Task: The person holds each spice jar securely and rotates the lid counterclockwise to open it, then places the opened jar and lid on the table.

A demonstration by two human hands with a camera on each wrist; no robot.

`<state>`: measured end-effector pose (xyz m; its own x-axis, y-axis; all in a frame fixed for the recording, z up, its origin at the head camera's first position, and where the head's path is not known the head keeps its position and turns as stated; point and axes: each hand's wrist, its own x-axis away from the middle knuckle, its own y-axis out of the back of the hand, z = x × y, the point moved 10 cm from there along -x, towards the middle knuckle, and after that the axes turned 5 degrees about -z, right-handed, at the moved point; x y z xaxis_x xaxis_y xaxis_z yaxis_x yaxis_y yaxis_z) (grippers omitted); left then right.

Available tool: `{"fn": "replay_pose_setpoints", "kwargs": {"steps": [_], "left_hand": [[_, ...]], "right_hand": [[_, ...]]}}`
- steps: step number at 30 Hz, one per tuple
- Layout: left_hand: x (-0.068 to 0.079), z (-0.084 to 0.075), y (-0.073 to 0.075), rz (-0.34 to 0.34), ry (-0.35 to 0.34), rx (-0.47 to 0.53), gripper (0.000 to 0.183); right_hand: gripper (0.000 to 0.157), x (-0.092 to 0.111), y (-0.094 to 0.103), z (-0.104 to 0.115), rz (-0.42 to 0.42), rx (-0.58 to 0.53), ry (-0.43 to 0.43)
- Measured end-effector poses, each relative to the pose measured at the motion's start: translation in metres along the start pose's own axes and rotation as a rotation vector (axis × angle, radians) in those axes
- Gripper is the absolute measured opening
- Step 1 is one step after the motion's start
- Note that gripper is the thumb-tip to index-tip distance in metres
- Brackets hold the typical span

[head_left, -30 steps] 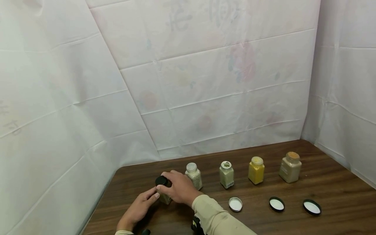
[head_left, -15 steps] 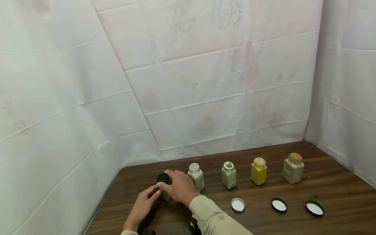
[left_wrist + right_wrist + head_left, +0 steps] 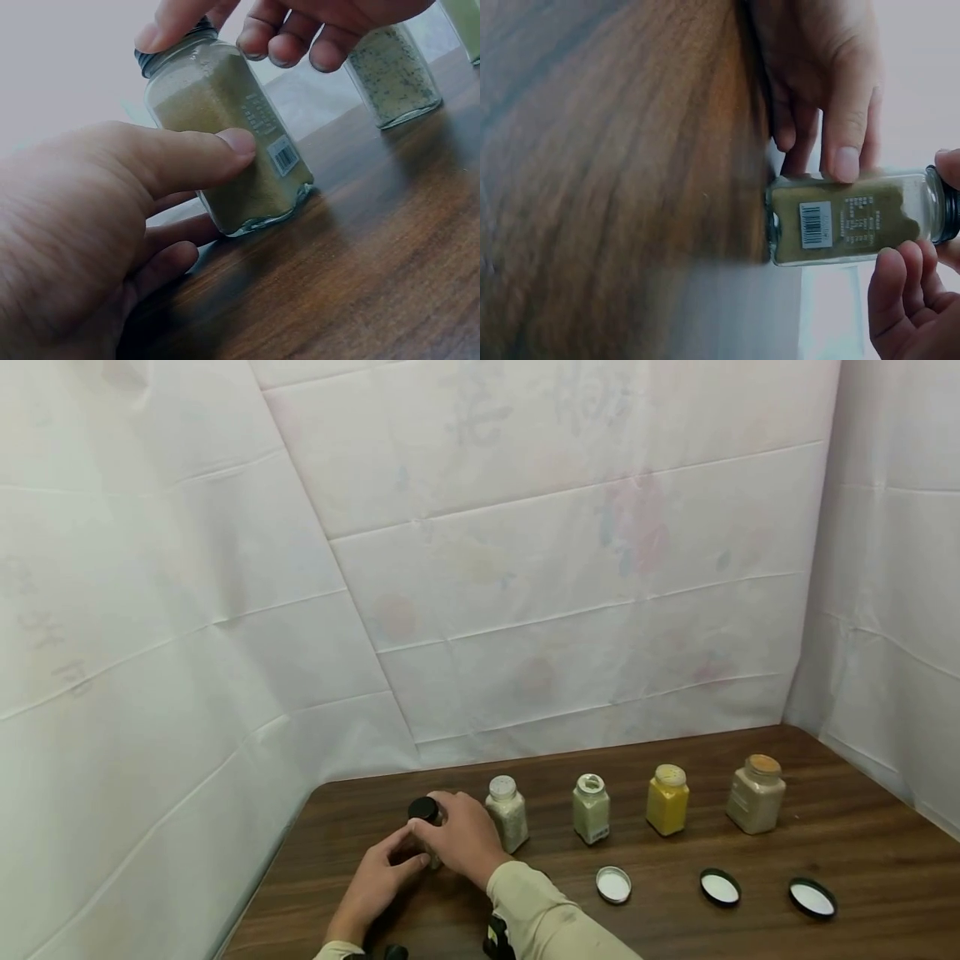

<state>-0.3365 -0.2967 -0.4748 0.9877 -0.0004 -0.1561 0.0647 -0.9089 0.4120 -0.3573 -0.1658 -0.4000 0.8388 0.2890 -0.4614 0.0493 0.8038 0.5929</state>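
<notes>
A square glass spice jar (image 3: 217, 105) filled with brownish-green powder stands on the table, a barcode label on its side. My left hand (image 3: 375, 878) holds its body between thumb and fingers, as the left wrist view shows. Above it, my right hand (image 3: 467, 837) grips the black lid (image 3: 424, 810) with thumb and forefinger. In the right wrist view the other right fingers (image 3: 909, 277) are curled near the glass. Just right of the hands stands a lidless jar of pale flakes (image 3: 507, 817).
Further right on the wooden table (image 3: 540, 927) are a green-powder jar (image 3: 591, 814), a yellow-powder jar (image 3: 667, 803) and a wider beige jar (image 3: 756, 797). In front lie a silver-rimmed lid (image 3: 613, 886) and two dark-rimmed lids, one nearer (image 3: 720, 888), one farther right (image 3: 812, 899). White sheeting (image 3: 562, 635) surrounds the back.
The head view has turned slightly, so everything appears further right. Both hands stay on the same spice jar, with only small shifts of the fingers.
</notes>
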Motion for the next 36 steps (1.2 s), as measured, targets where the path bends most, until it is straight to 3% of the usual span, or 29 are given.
{"fn": "replay_pose_setpoints", "kwargs": {"steps": [5, 9, 14, 18, 22, 26, 36], "left_hand": [[0.002, -0.010, -0.001, 0.000, -0.002, 0.016, 0.049], [0.001, -0.007, -0.001, -0.020, -0.024, -0.018, 0.049], [-0.001, -0.003, 0.000, -0.100, -0.037, -0.087, 0.047], [-0.003, -0.005, 0.004, -0.188, -0.044, -0.149, 0.049], [-0.005, -0.005, 0.005, -0.232, -0.060, -0.164, 0.051], [-0.005, -0.011, 0.003, -0.232, -0.076, -0.202, 0.040], [-0.005, -0.006, 0.002, -0.182, -0.034, -0.198, 0.033]], "right_hand": [[0.048, 0.001, 0.002, -0.004, -0.029, -0.035, -0.033], [0.049, 0.002, 0.002, -0.008, -0.054, -0.062, -0.056], [0.045, 0.003, 0.001, -0.013, -0.079, -0.137, -0.073], [0.042, 0.000, 0.003, -0.008, -0.092, -0.150, 0.000], [0.027, -0.003, 0.005, 0.000, -0.102, -0.115, 0.108], [0.012, -0.004, 0.006, 0.005, -0.088, -0.127, 0.171], [0.010, -0.005, 0.002, 0.009, -0.012, -0.206, 0.221]]}}
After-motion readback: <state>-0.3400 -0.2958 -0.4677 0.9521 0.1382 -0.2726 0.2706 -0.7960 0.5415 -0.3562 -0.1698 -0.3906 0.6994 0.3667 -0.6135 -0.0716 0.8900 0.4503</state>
